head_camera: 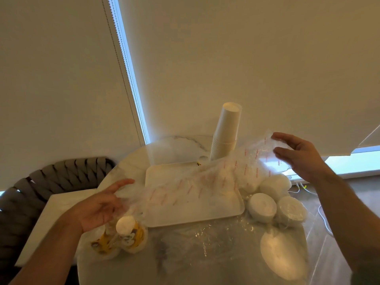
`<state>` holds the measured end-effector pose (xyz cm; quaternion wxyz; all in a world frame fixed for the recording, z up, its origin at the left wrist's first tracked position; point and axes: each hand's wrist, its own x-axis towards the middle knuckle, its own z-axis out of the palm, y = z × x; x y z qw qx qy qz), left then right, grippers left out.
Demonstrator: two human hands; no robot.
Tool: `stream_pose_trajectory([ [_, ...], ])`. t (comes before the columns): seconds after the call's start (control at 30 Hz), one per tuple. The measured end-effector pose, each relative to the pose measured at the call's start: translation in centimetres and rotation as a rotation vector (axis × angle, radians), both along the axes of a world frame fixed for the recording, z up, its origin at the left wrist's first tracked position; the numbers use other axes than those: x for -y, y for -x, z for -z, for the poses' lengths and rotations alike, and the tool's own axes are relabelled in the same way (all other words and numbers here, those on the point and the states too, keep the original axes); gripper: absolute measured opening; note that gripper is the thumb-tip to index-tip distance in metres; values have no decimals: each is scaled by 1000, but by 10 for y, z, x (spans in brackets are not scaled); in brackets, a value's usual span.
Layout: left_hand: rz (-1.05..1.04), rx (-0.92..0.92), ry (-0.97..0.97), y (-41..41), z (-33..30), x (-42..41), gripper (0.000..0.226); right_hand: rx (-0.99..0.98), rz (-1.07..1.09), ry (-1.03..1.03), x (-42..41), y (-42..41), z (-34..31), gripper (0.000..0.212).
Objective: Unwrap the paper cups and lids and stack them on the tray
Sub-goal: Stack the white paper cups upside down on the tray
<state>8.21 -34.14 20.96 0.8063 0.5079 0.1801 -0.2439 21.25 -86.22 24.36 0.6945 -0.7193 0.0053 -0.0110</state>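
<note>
Paper cups (225, 131) stand nested upside down on the tabletop (176, 145) just behind the tray (216, 210); a thin, crinkly clear wrapper (205, 177) printed in red is stretched above the tray, pinched at its far end by the right hand (296, 155) and met by the loosely spread fingers of the left hand (102, 204), whose grip cannot be confirmed. The slippery film is best drawn clear of the smooth tray; white round lids (262, 206) lie bundled to its right.

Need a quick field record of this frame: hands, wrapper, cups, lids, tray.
left hand: pinches near end of the wrapper
right hand: pinches far end of the wrapper, raised
plastic wrapper: clear, red print, stretched above the tray
cup stack: upside down, unwrapped, at the tray's far edge
tray: white; no stacks seen on it
lid stacks: right of tray, on the table
printed cups: wrapped, near left
</note>
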Motion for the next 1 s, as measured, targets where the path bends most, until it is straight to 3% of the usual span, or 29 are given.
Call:
stream_pose_trajectory([
  [0.3, 89, -151, 52, 7, 14, 11, 64, 13, -158, 62, 9, 0, -10, 65],
  [0.4, -94, -30, -102, 0, 18, 22, 20, 34, -176, 101, 10, -2, -12, 74],
  [0.43, -128, 3, -133, -2, 17, 24, 17, 36, -180, 117, 9, -3, -13, 75],
  [0.5, -98, 66, -117, -3, 16, 21, 29, 33, -172, 155, 10, -4, -13, 78],
  [0.57, 28, 128, -104, -2, 13, 12, 71, 21, -153, 201, 10, -4, -13, 80],
  [0.6, 85, 156, -111, -2, 11, 9, 81, 13, -146, 226, 11, -3, -12, 80],
  [0.77, 30, 255, -179, -10, 0, 0, 105, -12, -131, 355, 10, 3, -7, 85],
  [0.83, -71, 324, -263, -12, -6, -1, 93, -19, -121, 362, 11, 5, -5, 89],
  [0.9, -173, 390, -291, -13, -13, 2, 68, -22, -118, 357, 11, 6, -2, 92],
  [1.0, -214, 401, -250, -14, -19, 2, 56, -10, -124, 350, 11, 6, 0, 91],
])
